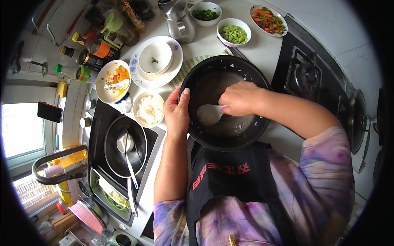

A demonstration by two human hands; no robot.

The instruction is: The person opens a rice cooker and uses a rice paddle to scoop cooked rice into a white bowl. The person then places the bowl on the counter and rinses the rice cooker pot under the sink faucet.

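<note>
A deep dark pot (227, 140) with cloudy liquid and scattered white grains in it stands before me at the counter's edge. My left hand (178, 112) grips its left rim, the thumb over the edge and the fingers outside. Inside the pot, my right hand (240, 98) holds a white rice paddle (209, 114) by its handle, the blade low at the pot's left side. Beside my left hand stands a bowl of white rice (150, 109). A green-and-white woven mat (188, 69) lies partly under the pot.
Bowls of green beans (234, 34) and chopped greens (205, 14) and a plate of sliced vegetables (269, 20) stand at the back. The gas hob (304, 75) is right. Left are a sauce-stained bowl (103, 92), stacked dishes (155, 58) and a sink holding a wok (109, 144).
</note>
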